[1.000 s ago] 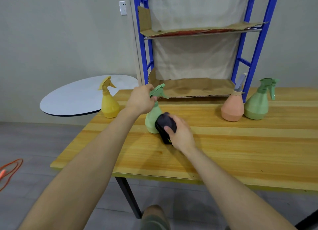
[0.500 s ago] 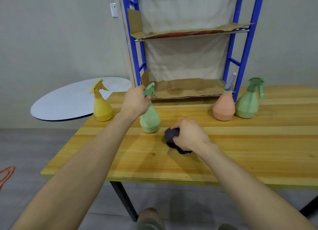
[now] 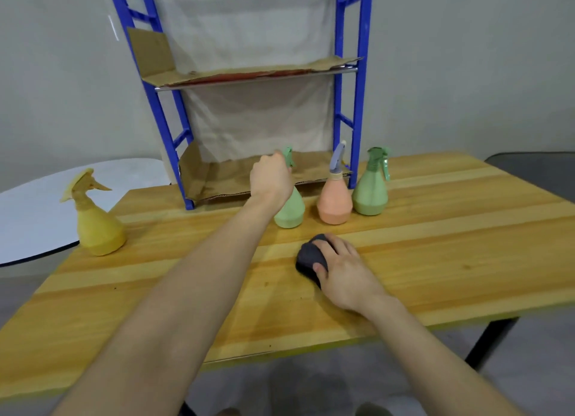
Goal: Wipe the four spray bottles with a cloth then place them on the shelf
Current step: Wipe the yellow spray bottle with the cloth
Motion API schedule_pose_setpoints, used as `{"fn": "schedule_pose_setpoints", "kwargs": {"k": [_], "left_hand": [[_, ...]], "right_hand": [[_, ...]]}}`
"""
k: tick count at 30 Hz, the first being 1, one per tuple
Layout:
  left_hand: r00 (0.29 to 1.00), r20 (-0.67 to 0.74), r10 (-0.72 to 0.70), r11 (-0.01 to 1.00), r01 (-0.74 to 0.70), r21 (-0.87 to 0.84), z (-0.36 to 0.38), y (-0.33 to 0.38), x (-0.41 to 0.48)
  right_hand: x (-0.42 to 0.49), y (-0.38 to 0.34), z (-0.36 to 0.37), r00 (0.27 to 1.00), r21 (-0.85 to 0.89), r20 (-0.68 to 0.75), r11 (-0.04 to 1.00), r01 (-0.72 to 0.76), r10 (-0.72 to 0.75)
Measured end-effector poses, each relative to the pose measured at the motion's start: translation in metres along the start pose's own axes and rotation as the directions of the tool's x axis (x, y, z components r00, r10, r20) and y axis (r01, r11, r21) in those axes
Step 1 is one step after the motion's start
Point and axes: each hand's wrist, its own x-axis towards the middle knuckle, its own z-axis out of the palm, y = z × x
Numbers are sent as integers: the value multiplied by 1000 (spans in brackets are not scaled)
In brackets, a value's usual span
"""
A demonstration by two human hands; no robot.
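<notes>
Far L: yellow bottle [image 3: 96, 228] stands upright on the wood table [image 3: 451, 260], well apart from the rest. Behind, a blue shelf [image 3: 165, 119] w/ cardboard on its boards. L hand [image 3: 270, 182] is wrapped round the neck of a pale green bottle [image 3: 291, 211], upright, just in front of the bottom board. R hand [image 3: 342, 269] lies on the table, fingers curled over a dark cloth [image 3: 309, 256]. Then an orange bottle [image 3: 334, 202] and a green bottle [image 3: 371, 191], side by side, by the shelf's R post.

Pale-green bottle [image 3: 290, 211] neck behind left hand [image 3: 270, 179]
</notes>
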Motion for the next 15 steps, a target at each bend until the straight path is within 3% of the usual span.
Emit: {"fn": "schedule_pose_setpoints", "kwargs": {"k": [8,15], "left_hand": [[988,146,-48,999,50,-14,0,-5,10],[959,262,-110,994,107,28,-40,-111,-38]], "right_hand": [[3,4,0,1000,28,19,1000,-7,7],[19,-42,14,988,12,125,996,94,-94]]}}
